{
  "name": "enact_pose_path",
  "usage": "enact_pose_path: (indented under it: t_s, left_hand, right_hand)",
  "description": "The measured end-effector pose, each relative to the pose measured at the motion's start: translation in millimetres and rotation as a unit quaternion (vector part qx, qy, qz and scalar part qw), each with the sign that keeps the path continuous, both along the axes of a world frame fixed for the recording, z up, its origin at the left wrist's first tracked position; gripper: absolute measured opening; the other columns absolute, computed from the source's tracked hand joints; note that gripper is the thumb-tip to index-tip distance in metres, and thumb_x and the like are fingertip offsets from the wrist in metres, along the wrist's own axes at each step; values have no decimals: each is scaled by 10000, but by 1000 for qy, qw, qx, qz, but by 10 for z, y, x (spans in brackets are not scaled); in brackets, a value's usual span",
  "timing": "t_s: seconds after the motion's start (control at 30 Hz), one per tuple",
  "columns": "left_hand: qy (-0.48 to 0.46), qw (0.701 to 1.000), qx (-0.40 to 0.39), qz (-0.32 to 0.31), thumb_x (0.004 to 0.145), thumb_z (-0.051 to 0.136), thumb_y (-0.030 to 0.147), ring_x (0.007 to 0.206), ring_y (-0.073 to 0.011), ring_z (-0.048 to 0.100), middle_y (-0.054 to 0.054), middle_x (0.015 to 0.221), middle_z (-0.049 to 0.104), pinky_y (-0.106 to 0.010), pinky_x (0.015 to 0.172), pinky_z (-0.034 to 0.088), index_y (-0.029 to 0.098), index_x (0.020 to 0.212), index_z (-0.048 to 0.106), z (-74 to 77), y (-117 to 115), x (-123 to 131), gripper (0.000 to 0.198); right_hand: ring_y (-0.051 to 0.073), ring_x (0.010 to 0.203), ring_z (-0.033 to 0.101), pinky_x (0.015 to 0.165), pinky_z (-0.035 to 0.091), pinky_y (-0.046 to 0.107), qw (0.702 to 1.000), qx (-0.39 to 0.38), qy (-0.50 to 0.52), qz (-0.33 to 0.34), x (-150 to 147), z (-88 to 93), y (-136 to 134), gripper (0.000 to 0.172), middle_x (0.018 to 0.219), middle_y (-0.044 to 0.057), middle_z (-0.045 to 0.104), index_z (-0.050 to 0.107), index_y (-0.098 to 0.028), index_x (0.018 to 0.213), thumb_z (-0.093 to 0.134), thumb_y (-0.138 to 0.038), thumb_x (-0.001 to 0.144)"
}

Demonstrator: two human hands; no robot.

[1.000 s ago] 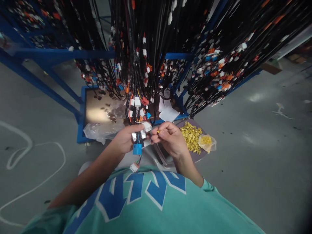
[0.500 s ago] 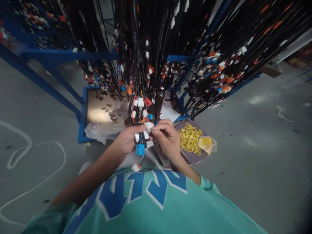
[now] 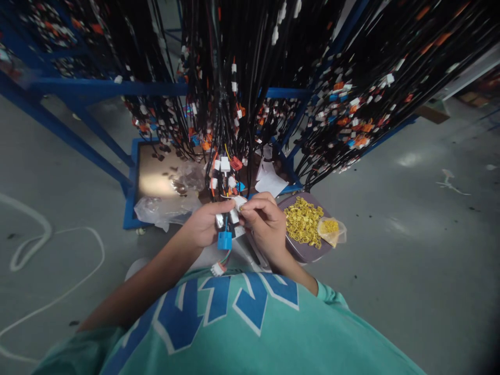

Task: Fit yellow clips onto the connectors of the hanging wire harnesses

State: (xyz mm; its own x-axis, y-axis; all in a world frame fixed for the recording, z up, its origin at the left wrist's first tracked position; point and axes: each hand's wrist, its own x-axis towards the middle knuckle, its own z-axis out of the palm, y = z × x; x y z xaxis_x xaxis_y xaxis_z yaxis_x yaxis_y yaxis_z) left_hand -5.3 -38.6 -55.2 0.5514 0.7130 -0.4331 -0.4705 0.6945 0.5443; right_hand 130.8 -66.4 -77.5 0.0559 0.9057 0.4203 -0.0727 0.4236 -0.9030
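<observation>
A white connector (image 3: 239, 202) on a hanging wire harness is pinched by my left hand (image 3: 205, 224), thumb on top. My right hand (image 3: 265, 221) is closed at the connector's right end, with a tiny yellow piece just showing at its fingertips. Below my left fingers dangle a blue connector (image 3: 224, 240) and a white multi-pin connector (image 3: 217, 269) on thin wires. Just above my hands hang more white connectors (image 3: 225, 164) and a red connector (image 3: 236, 163) of the same bundle. To the right of my right hand, a grey tub (image 3: 308, 256) holds many small yellow clips (image 3: 302, 221).
A blue metal rack (image 3: 105, 88) carries dense black cables (image 3: 258, 47) with coloured connectors. On its base (image 3: 150, 174) lie a clear plastic bag (image 3: 167, 211) and white paper (image 3: 271, 182). A small clear bag (image 3: 338, 232) of yellow pieces sits on the tub. White cord (image 3: 103, 247) lies on the floor at left.
My right hand has shifted slightly left, closer against the white connector, and the yellow piece shows less. My left hand keeps its hold.
</observation>
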Motion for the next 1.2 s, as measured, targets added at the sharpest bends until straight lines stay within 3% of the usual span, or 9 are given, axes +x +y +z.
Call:
enact_pose_path:
  t_s: [0.43,0.6,0.77,1.07,1.2]
  left_hand:
    - [23,999,-16,21,785,534,108,483,-135,606,-51,553,648,-242,528,514,95,691,634,64,-27,27,138]
    - [-1,1000,-7,20,711,599,95,494,-149,619,-50,591,666,-261,529,530,100,712,645,26,-22,22,46]
    - [53,998,-8,31,720,589,80,477,-137,609,-54,582,666,-263,540,542,83,722,647,38,-39,12,58]
    - [70,996,47,38,705,620,67,468,-136,608,-38,562,653,-265,533,552,94,739,649,15,-49,26,52]
    - [66,996,40,38,769,589,97,472,-149,617,-55,551,655,-282,547,561,90,746,652,21,-45,55,68]
  right_hand:
    - [66,560,530,481,465,235,1000,-2,7,3,-16,6,-10,28,837,-18,506,630,-250,806,616,-268,823]
    - [71,539,526,439,436,209,994,-61,64,64,-1,58,2,185,752,-43,480,591,-280,966,647,-275,790]
    - [78,573,577,449,473,215,988,-109,27,102,83,194,7,150,842,-13,520,642,-230,873,676,-317,756]
    - [76,541,565,440,460,225,991,-104,22,75,91,172,34,70,811,-6,551,657,-216,763,684,-275,738]
    - [75,568,562,510,474,233,997,-59,6,45,112,155,95,16,759,-17,563,672,-217,727,678,-203,732]
